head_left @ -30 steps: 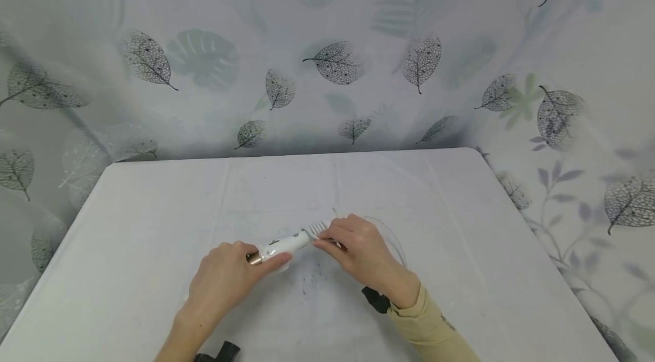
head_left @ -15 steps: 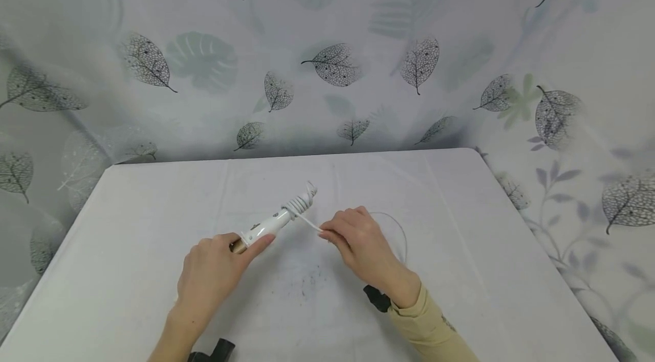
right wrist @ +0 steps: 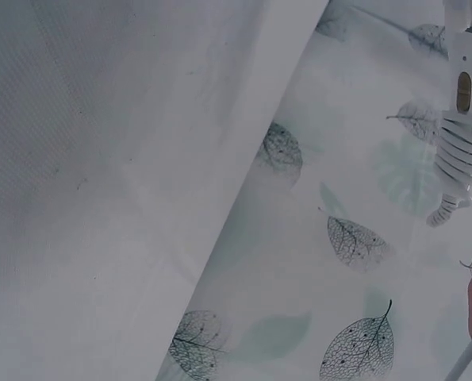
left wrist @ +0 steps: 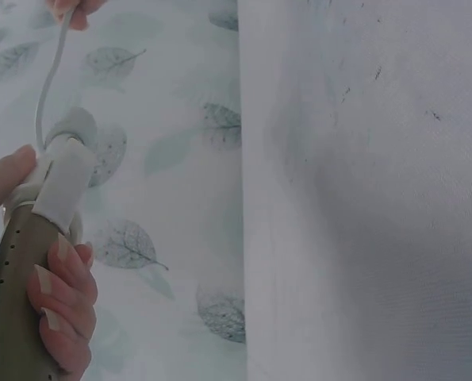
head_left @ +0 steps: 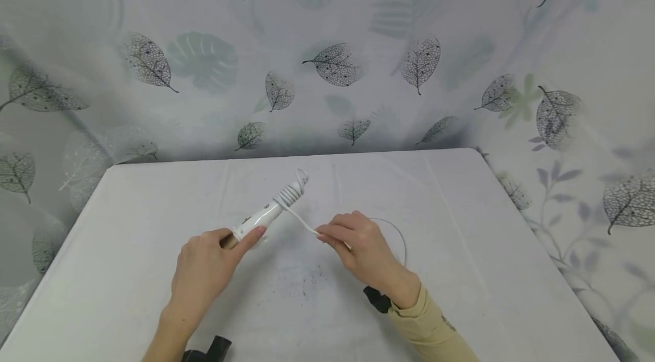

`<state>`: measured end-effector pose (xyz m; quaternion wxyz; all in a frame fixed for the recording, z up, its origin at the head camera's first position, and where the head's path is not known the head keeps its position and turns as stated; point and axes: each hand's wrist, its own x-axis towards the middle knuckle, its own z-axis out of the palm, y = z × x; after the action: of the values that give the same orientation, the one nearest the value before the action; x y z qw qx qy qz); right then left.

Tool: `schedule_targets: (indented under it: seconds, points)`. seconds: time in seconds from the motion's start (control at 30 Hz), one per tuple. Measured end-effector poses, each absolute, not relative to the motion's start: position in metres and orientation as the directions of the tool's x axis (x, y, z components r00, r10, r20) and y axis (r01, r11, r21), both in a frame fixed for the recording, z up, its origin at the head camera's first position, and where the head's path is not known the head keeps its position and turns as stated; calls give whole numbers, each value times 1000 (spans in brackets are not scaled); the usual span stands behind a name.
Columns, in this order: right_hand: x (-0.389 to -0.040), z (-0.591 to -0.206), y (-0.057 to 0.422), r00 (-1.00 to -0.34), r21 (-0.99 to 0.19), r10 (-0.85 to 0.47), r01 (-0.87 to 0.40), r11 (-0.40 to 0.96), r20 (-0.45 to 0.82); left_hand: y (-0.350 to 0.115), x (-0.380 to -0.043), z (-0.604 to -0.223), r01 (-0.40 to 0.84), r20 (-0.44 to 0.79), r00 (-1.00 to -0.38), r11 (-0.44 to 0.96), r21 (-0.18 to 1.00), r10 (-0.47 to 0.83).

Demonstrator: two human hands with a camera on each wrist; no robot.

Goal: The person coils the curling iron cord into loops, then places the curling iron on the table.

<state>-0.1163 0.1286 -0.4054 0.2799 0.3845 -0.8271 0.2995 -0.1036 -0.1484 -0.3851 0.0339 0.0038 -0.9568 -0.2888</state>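
My left hand grips a white-handled curling iron near the base of its barrel. In the left wrist view the gold barrel, lined with small holes, lies inside the curled fingers. Several turns of white cord circle the far end of the handle, which tilts up and to the right. From these turns a straight length of cord runs to my right hand, pinched between thumb and fingers. The right wrist view shows the wound handle end close up, with a gold button panel.
A loose loop of cord curves behind the right hand. Beneath both hands spreads a white-covered table with small dark specks. A leaf-patterned curtain stands behind it. Black wrist gear sits below the right wrist.
The left hand has drawn the curling iron left, and its wound end has swung up and away from the right hand. Cord now stretches between them; the right hand has barely moved.
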Motion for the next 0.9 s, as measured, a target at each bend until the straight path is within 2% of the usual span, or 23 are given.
schedule_targets:
  seconds: [0.2, 0.43, 0.67, 0.9]
  points:
    - [-115, -407, 131, -566, -308, -535, -811, 497, 627, -148, -105, -385, 5, 47, -999, 818, 575, -27]
    - [-117, -407, 134, -662, -345, -498, -733, 587, 560, -145, -101, -384, 34, 58, -998, 777, 629, -3]
    - [-118, -407, 136, -731, -387, -496, -675, 628, 469, -138, -96, -385, 105, 59, -994, 730, 676, 88]
    - [-121, -412, 137, -766, -386, -429, -623, 680, 480, -134, -93, -387, 195, 77, -978, 707, 680, 196]
